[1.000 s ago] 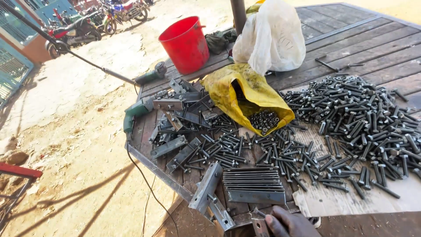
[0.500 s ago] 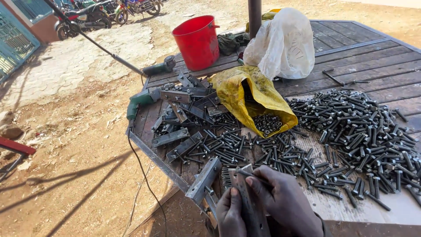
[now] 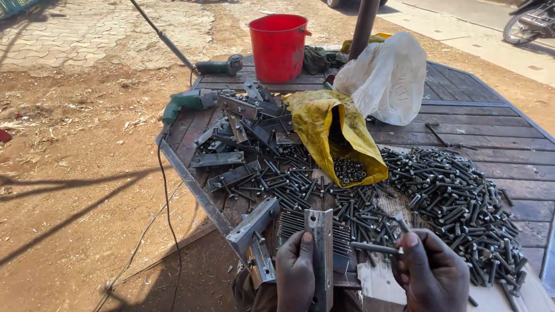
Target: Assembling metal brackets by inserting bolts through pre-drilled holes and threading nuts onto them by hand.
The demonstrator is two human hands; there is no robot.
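My left hand [image 3: 296, 270] grips a long grey metal angle bracket [image 3: 321, 254] with holes, held upright over the table's near edge. A long bolt [image 3: 376, 248] lies level between the thumb and fingers of my right hand [image 3: 430, 271], its tip pointing at the bracket. Under both hands sits a ribbed metal grille [image 3: 298, 222]. A big heap of dark bolts [image 3: 457, 199] spreads to the right. More bolts [image 3: 289, 182] lie scattered in front of my hands.
A yellow bag [image 3: 332, 133] holding nuts lies open mid-table, with a white plastic bag [image 3: 387, 78] and a red bucket [image 3: 278, 46] behind. Several metal brackets [image 3: 243, 124] and a green angle grinder [image 3: 188, 101] lie at the left. The wooden table [image 3: 497, 124] stands on bare dirt.
The view has tilted and moved closer. My hands rose into view; the left now holds the bracket upright and the right has taken a bolt.
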